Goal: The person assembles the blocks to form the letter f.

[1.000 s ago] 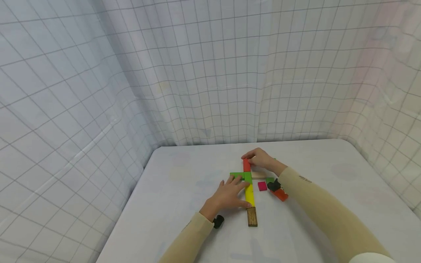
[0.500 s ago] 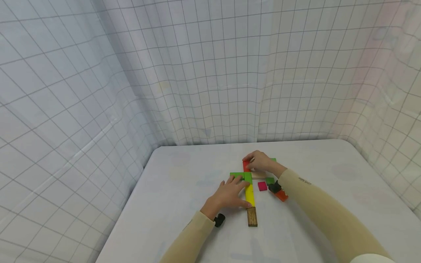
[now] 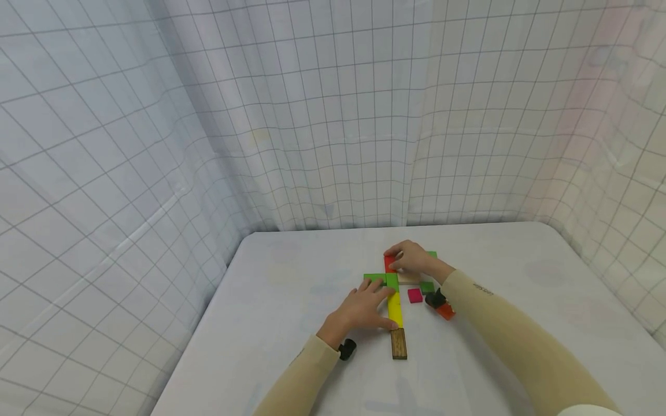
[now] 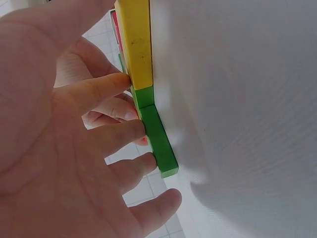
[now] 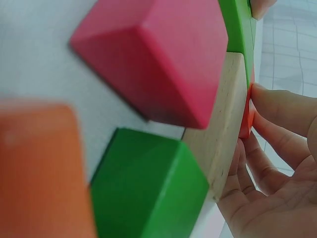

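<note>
Wooden blocks lie joined in a cross on the white table. Its upright runs from a red block [image 3: 389, 263] at the far end through a green block [image 3: 392, 282] and a yellow stretch [image 3: 395, 312] to a brown block [image 3: 399, 345]. Another green block [image 4: 159, 139] forms the left arm; a plain wood block [image 3: 409, 279] forms the right. My right hand [image 3: 411, 257] pinches the red block between thumb and fingers. My left hand [image 3: 361, 309] has its fingers spread, fingertips against the green and yellow blocks' left side, thumb where yellow meets brown.
Right of the cross lie a pink block [image 3: 414, 296], a green block [image 3: 427, 288] and an orange block [image 3: 446, 312] partly behind the right wrist's camera. A further green piece [image 3: 433, 254] shows behind the right hand. White gridded curtains [image 3: 333, 144] surround the table's back and sides.
My right hand has drawn slightly nearer, its thumb now over the red block, whose far end sits a little closer. The green piece behind that hand shows more. My left hand stays in place.
</note>
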